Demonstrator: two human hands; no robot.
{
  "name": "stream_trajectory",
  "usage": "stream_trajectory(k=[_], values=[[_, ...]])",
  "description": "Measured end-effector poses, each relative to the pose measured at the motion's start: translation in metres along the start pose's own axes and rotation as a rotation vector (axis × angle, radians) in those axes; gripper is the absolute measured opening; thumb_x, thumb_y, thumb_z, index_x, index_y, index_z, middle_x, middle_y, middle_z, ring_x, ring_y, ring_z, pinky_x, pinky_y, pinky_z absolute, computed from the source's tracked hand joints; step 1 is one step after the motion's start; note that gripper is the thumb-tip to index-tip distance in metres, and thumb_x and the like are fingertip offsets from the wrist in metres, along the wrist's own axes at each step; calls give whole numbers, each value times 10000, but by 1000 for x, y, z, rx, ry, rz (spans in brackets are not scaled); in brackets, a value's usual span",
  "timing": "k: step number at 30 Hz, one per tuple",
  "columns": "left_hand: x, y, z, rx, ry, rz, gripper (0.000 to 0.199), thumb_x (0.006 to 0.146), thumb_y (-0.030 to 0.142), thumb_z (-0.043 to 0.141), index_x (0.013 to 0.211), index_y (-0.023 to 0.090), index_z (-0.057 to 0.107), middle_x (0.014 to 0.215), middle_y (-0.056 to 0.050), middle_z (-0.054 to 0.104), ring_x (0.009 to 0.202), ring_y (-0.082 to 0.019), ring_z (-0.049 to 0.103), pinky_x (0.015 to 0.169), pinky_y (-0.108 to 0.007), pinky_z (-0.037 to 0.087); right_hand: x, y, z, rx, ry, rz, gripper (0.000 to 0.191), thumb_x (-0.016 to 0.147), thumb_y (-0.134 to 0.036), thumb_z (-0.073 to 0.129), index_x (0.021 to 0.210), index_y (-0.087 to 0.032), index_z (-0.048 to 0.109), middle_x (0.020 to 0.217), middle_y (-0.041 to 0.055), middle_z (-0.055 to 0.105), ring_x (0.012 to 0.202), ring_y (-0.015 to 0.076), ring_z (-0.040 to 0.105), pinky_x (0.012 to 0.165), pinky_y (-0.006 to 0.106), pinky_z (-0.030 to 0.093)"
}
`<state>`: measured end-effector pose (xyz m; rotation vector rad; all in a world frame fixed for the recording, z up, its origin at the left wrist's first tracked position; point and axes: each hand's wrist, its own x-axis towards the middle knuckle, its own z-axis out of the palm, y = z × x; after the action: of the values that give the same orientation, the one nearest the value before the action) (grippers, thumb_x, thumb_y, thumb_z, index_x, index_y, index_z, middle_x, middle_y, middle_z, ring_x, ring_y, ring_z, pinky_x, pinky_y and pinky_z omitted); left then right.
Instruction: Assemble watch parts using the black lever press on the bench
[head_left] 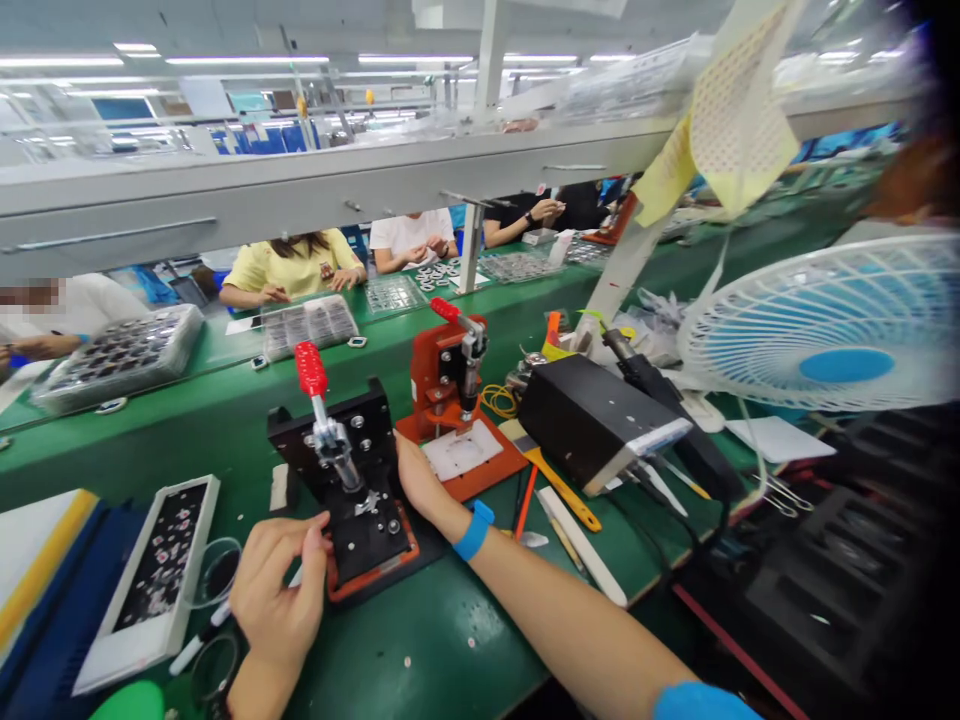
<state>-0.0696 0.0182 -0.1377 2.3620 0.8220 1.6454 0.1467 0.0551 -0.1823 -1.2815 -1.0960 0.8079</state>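
Toggle press (367, 530) stands between left hand (274, 590) and right hand (424, 480), touching both.

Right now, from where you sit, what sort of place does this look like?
Most likely a factory assembly line for small parts: a red-handled toggle press on a long green workbench, clear trays of small parts, and seated workers along the bench opposite.

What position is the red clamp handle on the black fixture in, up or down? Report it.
Up: the red clamp handle stands tilted above the black fixture.
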Motion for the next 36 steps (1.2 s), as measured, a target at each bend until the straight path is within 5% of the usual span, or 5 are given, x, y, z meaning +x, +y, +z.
stream_trajectory(k=[7, 12, 19, 25, 36], values=[[-6, -3, 5, -64, 14, -143, 318, 984, 80, 611, 689, 199, 622, 768, -2, 703, 798, -155, 740, 694, -255, 522, 2, 7, -1, 14, -5, -35, 544, 1052, -590, 337, 889, -211, 692, 926, 55, 742, 875, 229, 624, 1005, 387, 507], [-1, 4, 6, -12, 15, -34, 229, 972, 96, 632, 770, 193, 676, 925, -29, 746, 845, -143, 725, 794, -249, 545, 3, 10, 0, 20, -4, -24, 551, 1051, -584, 324, 887, -212, 695, 903, 47, 737, 901, 226, 617, 970, 372, 517], [-2, 0, 6, -46, -36, -107, 272, 993, 102, 606, 742, 196, 653, 808, -3, 714, 810, -134, 723, 750, -229, 536, 2, 6, -1, 10, -18, -17, 501, 1055, -514, 329, 888, -220, 698, 905, 54, 741, 939, 237, 633, 949, 370, 521], [-3, 1, 4, -16, -4, -31, 163, 982, 98, 613, 858, 182, 677, 949, -33, 747, 867, -142, 715, 827, -252, 540, 2, 5, 0, 2, -8, -20, 469, 1046, -481, 328, 911, -230, 699, 928, 50, 745, 914, 238, 632, 988, 387, 506], [0, 1, 6, -33, -10, -67, 197, 983, 103, 614, 814, 188, 670, 884, -19, 740, 838, -142, 730, 774, -241, 543, 3, 5, -1, 12, -4, -41, 539, 1058, -572, 323, 948, -219, 715, 945, 53, 758, 945, 238, 658, 1032, 398, 517]])
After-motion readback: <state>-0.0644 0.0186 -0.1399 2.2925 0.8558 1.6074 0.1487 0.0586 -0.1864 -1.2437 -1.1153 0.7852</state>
